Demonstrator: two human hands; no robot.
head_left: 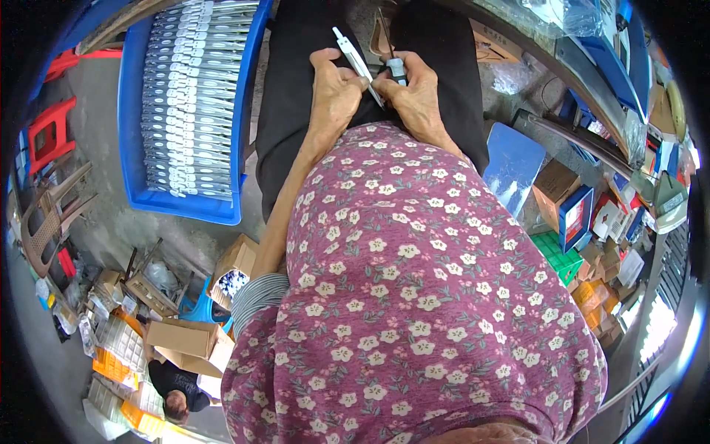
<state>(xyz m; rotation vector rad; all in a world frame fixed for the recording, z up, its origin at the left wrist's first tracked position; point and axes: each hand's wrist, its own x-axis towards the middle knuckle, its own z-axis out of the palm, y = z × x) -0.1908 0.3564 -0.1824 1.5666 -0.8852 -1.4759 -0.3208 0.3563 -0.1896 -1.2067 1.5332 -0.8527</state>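
My left hand [337,95] is closed round a slim white and silver pen-shaped piece [353,58], its narrow tip pointing up and to the left above my lap. Wrapped in my right hand [418,90] is a screwdriver [397,69] with a grey handle, its thin shaft pointing away from me. The fingers of both hands meet near the lower end of the white piece, and they partly hide that end. To the left, a blue plastic tray [127,133] holds rows of similar slim silver and white pieces [181,111].
A wooden edge [569,70] runs along the upper right. Red stools [52,135] and a brown chair [46,222] stand far left. Open cardboard boxes [181,339] and another person [177,391] are at lower left. A blue board [512,166] and a green crate [556,255] lie right.
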